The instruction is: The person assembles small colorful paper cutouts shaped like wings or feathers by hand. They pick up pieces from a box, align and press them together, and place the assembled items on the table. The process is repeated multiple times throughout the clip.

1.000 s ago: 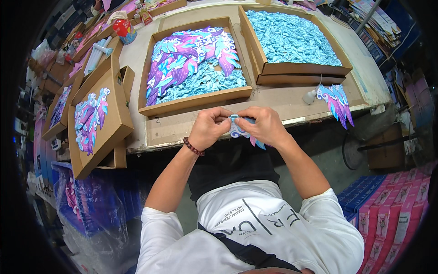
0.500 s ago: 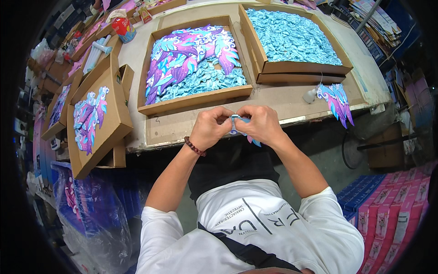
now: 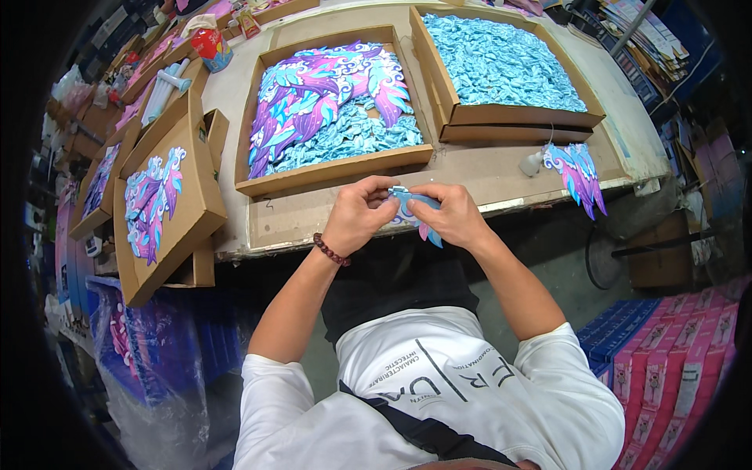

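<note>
Close together at the table's near edge, my left hand point(image 3: 359, 215) and my right hand point(image 3: 448, 215) pinch a small printed wing cutout point(image 3: 425, 232) in blue, purple and pink. The fingers cover much of it. At its upper edge, between my fingertips, sits a small pale blue piece point(image 3: 399, 190), too small to make out exactly. Beyond my hands stands a shallow cardboard tray point(image 3: 337, 166) with a pile of similar wing cutouts point(image 3: 313, 98) and shiny light blue fabric pieces point(image 3: 356, 138).
A second cardboard box point(image 3: 521, 119) at the back right is full of light blue pieces. A wing cutout point(image 3: 577, 174) overhangs the table edge beside a small white bottle point(image 3: 532, 164). Tilted at left is another tray point(image 3: 190, 205) with cutouts. Pink boxes point(image 3: 674, 368) stack lower right.
My fingers have shifted slightly on the wing cutout, and more of it shows between my hands. My right hand's thumb now lies across its face. The trays stay put.
</note>
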`<state>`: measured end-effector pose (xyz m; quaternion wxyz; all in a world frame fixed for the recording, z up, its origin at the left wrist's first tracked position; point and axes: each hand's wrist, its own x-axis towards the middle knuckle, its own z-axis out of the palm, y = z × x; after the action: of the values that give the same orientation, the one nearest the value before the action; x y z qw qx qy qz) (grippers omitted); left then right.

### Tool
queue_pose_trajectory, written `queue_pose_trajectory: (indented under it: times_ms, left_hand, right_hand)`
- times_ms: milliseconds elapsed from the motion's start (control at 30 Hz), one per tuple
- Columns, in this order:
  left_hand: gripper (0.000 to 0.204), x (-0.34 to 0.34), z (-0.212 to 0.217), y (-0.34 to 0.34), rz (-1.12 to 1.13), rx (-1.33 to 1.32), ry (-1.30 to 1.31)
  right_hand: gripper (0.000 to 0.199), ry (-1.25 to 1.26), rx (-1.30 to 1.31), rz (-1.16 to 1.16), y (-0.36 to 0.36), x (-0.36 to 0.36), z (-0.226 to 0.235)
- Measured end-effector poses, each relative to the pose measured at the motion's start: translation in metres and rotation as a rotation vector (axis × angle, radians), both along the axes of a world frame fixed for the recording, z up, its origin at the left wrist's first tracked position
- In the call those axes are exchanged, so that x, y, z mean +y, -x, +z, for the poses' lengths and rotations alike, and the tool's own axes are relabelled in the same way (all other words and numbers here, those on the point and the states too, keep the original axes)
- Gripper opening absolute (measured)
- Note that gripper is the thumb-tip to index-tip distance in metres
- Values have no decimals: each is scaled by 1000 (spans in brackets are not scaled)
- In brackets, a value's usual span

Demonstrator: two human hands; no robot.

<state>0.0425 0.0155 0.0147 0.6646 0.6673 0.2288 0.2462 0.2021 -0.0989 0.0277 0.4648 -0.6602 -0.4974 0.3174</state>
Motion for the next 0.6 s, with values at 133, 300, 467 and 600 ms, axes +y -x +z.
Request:
queue_pose_trajectory:
  times_ms: [133, 300, 467, 600]
  left_hand:
    - [24, -3, -1, -3, 11, 8, -10]
    - [22, -3, 4, -2, 5, 49, 8]
    - [20, -4, 5, -4, -1, 74, -55]
    - [19, -4, 0, -5, 8, 74, -74]
  right_hand:
    - [27, -112, -4, -26, 3, 4, -8]
    - [25, -19, 89, -31, 1, 3, -3]
    - [21, -42, 109, -46, 4, 4, 2]
    - [19, -62, 28, -106, 7, 5, 0]
